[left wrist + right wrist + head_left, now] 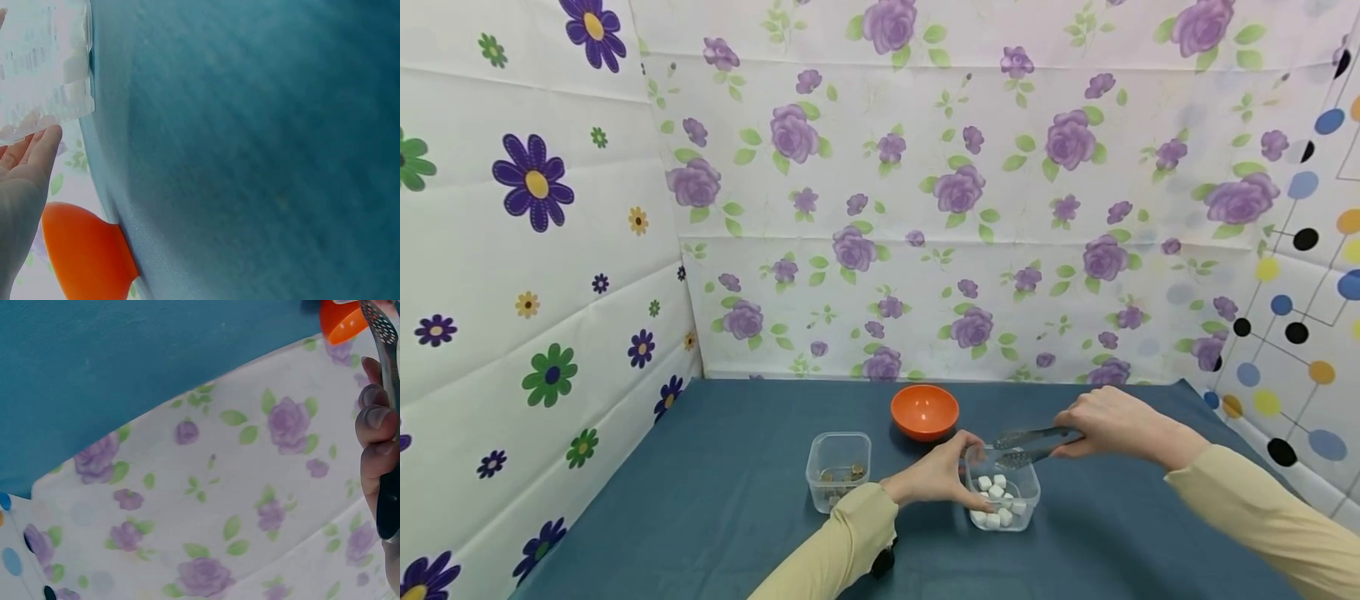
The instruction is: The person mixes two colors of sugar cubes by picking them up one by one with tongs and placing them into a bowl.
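In the head view the right hand (1108, 423) grips black-handled tongs (1026, 437), their two arms apart above a clear tub (1032, 492) of white cubes (997, 492). The left hand (934, 477) holds that tub at its left side, thumb at the near side and fingers at the far side. In the left wrist view the left hand (28, 181) touches the tub (37, 69). The right wrist view shows the right hand's fingers (377, 419) curled round the tongs (389, 369). Nothing is seen between the tongs' tips.
An orange bowl (925, 412) stands behind the left hand. Another clear tub (839, 454) with small brown pieces (857, 472) stands to the left. A small black object (883, 560) lies beside the left sleeve. Patterned sheets (850, 208) hang round the blue-covered table (700, 492).
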A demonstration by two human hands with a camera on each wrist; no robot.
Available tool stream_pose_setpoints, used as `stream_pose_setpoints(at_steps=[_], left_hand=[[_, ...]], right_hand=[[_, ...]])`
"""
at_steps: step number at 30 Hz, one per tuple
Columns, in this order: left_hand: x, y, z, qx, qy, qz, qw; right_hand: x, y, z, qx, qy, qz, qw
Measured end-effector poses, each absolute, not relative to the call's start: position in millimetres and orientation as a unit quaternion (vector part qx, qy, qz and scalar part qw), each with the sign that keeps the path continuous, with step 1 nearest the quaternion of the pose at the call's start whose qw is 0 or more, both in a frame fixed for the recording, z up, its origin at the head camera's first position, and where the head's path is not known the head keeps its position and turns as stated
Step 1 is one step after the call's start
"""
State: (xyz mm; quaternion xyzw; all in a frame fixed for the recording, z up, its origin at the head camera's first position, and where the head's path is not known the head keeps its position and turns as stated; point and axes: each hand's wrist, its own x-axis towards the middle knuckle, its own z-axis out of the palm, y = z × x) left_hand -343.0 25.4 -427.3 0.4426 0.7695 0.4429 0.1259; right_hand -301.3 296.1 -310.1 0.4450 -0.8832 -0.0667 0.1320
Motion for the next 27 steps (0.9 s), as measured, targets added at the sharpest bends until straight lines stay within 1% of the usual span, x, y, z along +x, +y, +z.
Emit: stream_pose_setpoints(at_steps=[5,12,27], left_hand=[[-342.4,24.8,-427.6,0.441,0.771,0.441,0.125],[-342.7,24.8,-427.6,0.43,0.779,0.438,0.128],[-341.7,26.1,-426.8,0.417,0.784,0.44,0.133]], right_hand=[[-300.8,285.8,-310.9,0.451,-0.877,-0.102,0.127],[-300.6,274.7,-310.8,0.439,-0.887,-0.112,0.095],[-293.2,254.8,-310.1,0.39,-0.901,-0.176,0.077]])
